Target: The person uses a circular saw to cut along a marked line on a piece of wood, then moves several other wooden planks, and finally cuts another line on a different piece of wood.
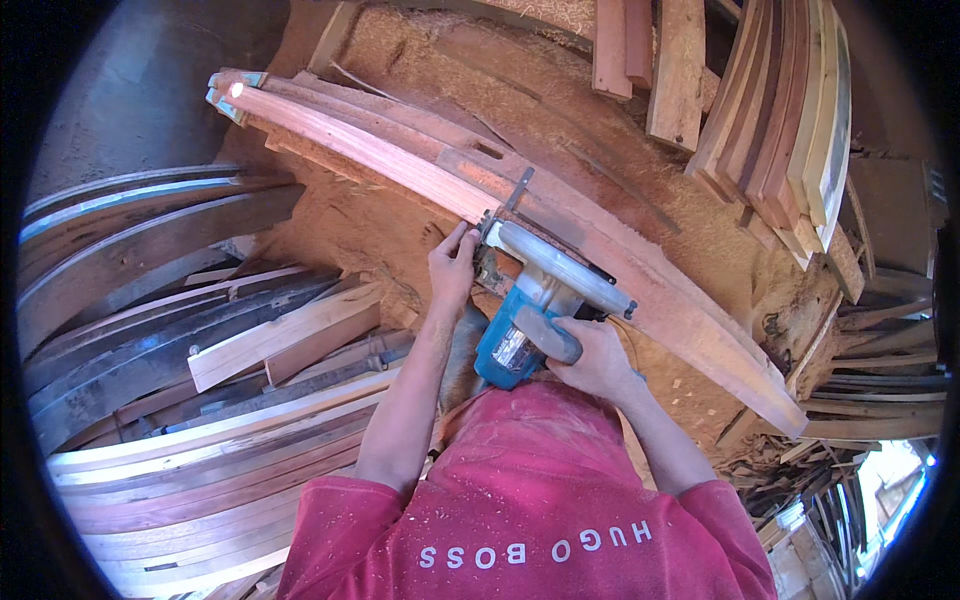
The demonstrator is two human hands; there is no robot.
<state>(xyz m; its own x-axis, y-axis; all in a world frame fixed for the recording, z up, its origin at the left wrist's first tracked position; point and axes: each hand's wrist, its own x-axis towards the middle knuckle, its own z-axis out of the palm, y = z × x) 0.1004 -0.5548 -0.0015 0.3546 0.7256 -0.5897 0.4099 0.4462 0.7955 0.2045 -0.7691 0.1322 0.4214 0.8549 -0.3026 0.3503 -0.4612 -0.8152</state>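
Pink shirt (530, 490); right hand (597, 358) gripping circular saw (535, 290) at plank (370, 150); left hand (454, 262) at saw's front, hold unclear

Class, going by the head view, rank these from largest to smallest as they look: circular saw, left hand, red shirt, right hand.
1. Red shirt
2. Circular saw
3. Right hand and left hand: too alike to rank

a long wooden counter (680, 310) runs from ten to four o'clock, a reddish strip (370, 150) lying toward ten.
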